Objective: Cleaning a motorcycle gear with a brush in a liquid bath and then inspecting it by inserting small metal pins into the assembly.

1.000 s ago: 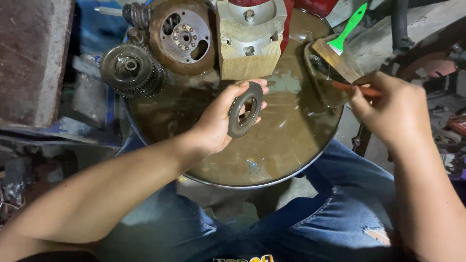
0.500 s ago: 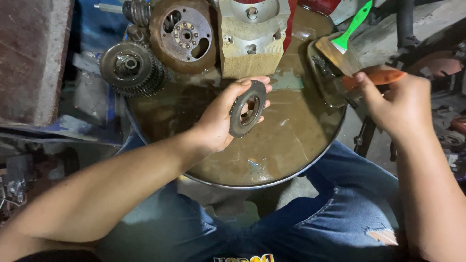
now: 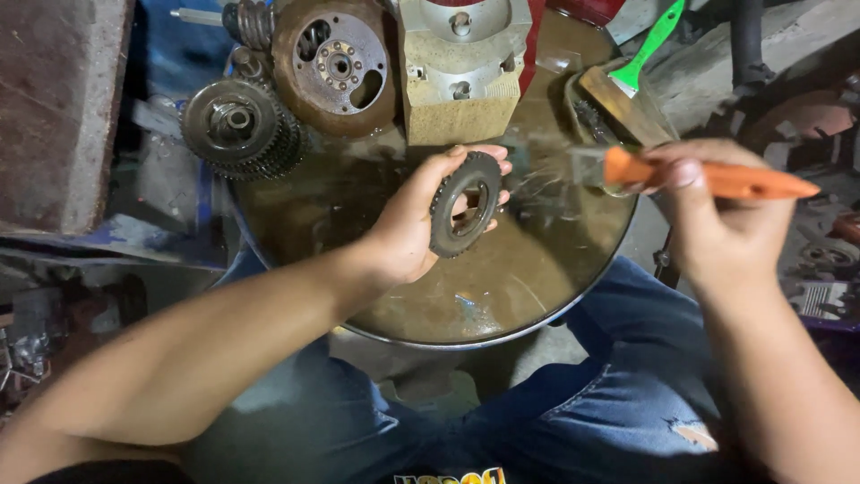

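Note:
My left hand [image 3: 414, 226] holds a dark toothed gear ring [image 3: 465, 204] upright over a round metal pan [image 3: 502, 336] of brown liquid. My right hand [image 3: 708, 215] grips a paintbrush with an orange handle [image 3: 717, 177]; its wet bristles [image 3: 546, 170] point left, just right of the gear and apart from it. Drops fly off the bristles.
In the pan's far side lie a clutch gear [image 3: 235, 125], a rusty round hub [image 3: 333, 64] and a pale metal engine casing [image 3: 461, 67]. A green-handled brush [image 3: 632, 76] rests on the pan's right rim. My knees in blue jeans [image 3: 627, 403] flank the pan. Engine parts lie at right.
My right hand has lifted the orange-handled brush out of the pan's right edge and swung its bristles left toward the gear. My left hand kept the gear nearly still.

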